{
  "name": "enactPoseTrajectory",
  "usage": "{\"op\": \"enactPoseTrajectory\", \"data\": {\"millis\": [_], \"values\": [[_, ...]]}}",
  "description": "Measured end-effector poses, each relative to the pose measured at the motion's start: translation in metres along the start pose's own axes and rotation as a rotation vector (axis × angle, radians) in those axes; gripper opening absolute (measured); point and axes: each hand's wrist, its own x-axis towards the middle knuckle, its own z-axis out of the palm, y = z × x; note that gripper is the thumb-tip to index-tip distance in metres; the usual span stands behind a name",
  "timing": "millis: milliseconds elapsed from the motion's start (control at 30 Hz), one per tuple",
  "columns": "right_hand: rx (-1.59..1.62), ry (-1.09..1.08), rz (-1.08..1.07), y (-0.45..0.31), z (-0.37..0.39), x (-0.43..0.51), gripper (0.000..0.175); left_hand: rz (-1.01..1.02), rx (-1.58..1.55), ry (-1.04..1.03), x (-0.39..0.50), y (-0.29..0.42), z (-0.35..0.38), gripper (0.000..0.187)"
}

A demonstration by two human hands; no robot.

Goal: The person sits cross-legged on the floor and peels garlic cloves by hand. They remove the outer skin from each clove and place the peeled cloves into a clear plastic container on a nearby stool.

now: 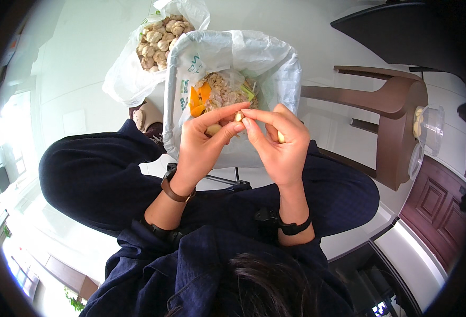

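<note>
A garlic clove [239, 116] is pinched between the fingertips of my left hand [205, 132] and my right hand [278, 132], above a bin. More garlic [213, 129] is tucked in my left palm, partly covered by the fingers. Another pale clove [281, 137] shows inside the curled fingers of my right hand. Below both hands stands the bin with a white plastic liner [262, 51] folded over its rim. Papery garlic skins [223, 89] lie inside it, with orange peel [197, 99] at their left.
A plastic bag of whole garlic bulbs [159, 43] rests on the floor beyond the bin's left side. At right, a brown plastic stool [395, 95] carries a clear container [431, 128] with pale cloves in it. My knees flank the bin.
</note>
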Motion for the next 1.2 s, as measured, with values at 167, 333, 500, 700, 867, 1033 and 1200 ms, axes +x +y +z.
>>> {"op": "enactPoseTrajectory", "data": {"millis": [167, 333, 500, 700, 867, 1033, 1200], "values": [[-0.029, 0.002, -0.021, 0.000, -0.002, 0.001, 0.017, 0.018, 0.058, 0.006, -0.002, 0.004, 0.001, 0.032], [0.005, 0.035, 0.001, 0.001, 0.001, -0.001, 0.014, 0.003, 0.013, -0.018, -0.002, 0.003, 0.002, 0.033], [0.038, 0.034, 0.031, 0.002, 0.003, -0.001, 0.013, -0.037, -0.083, -0.027, 0.000, -0.002, 0.001, 0.030], [0.065, 0.063, 0.036, 0.002, 0.003, 0.000, 0.012, -0.059, -0.289, -0.012, 0.004, -0.006, 0.001, 0.027], [0.087, 0.020, 0.085, -0.004, 0.000, 0.001, 0.011, -0.025, -0.149, 0.020, 0.004, -0.004, 0.001, 0.029], [0.096, -0.027, 0.133, -0.004, 0.002, 0.001, 0.011, 0.307, 0.240, 0.083, 0.004, -0.004, 0.004, 0.038], [0.165, -0.009, 0.227, -0.003, 0.003, -0.002, 0.011, 0.563, 0.490, 0.125, 0.006, -0.007, 0.005, 0.043]]}}
